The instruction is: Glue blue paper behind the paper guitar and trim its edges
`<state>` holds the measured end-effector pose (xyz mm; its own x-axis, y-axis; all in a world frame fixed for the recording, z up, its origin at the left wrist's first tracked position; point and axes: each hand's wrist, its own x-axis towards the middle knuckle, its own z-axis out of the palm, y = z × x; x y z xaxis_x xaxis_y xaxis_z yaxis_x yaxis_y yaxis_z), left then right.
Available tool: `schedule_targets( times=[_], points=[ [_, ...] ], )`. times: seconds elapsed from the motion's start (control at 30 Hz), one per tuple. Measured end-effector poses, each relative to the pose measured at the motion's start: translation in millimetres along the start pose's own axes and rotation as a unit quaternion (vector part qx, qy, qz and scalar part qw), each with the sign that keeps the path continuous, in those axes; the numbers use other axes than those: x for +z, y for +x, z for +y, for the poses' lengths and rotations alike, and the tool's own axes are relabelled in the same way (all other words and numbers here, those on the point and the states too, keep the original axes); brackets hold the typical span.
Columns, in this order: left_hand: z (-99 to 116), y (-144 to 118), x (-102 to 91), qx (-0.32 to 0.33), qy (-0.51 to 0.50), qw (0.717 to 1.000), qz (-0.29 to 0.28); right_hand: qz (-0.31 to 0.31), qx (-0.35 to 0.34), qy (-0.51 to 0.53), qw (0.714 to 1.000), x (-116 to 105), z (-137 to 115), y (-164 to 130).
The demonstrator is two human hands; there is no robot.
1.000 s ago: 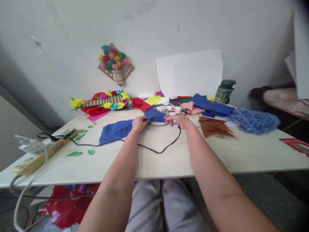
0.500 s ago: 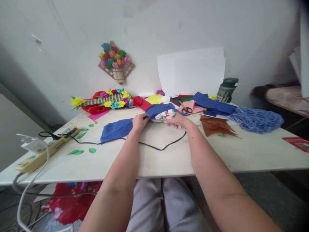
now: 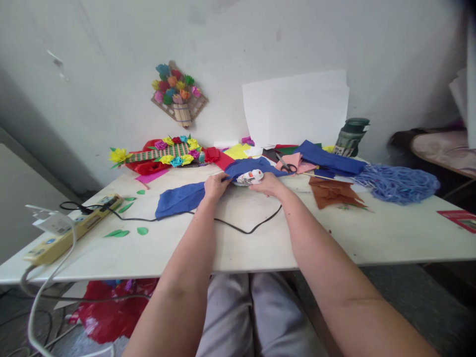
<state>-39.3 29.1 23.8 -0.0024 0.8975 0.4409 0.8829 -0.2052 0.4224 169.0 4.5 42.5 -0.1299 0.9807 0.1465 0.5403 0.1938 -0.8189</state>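
Note:
My right hand is closed around a white hot glue gun, whose nose points left. A black cord loops from beneath that hand across the tabletop to the left. Close by, my left hand pinches the edge of a blue crepe paper piece. More blue crepe paper lies flat to the left of the left wrist. The glue gun's tip sits near the left fingertips, over the blue paper; whether it touches is too small to tell.
A yellow power strip with plugs and several green paper leaves lie at left. Behind are a flower-trimmed guitar shape, scissors and a dark green bottle. Brown paper and blue yarn lie at right.
The glue gun and my right hand have shifted slightly left, toward my left hand. My left hand stays nearly in place on the blue paper.

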Motion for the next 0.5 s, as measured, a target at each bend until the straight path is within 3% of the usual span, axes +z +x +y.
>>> schedule_targets(
  times=[0.5],
  points=[
    [-0.7,2.1,0.2,-0.012,-0.036,0.999,-0.002,-0.015,0.022,-0.171,0.985,5.9,-6.0,0.6]
  ],
)
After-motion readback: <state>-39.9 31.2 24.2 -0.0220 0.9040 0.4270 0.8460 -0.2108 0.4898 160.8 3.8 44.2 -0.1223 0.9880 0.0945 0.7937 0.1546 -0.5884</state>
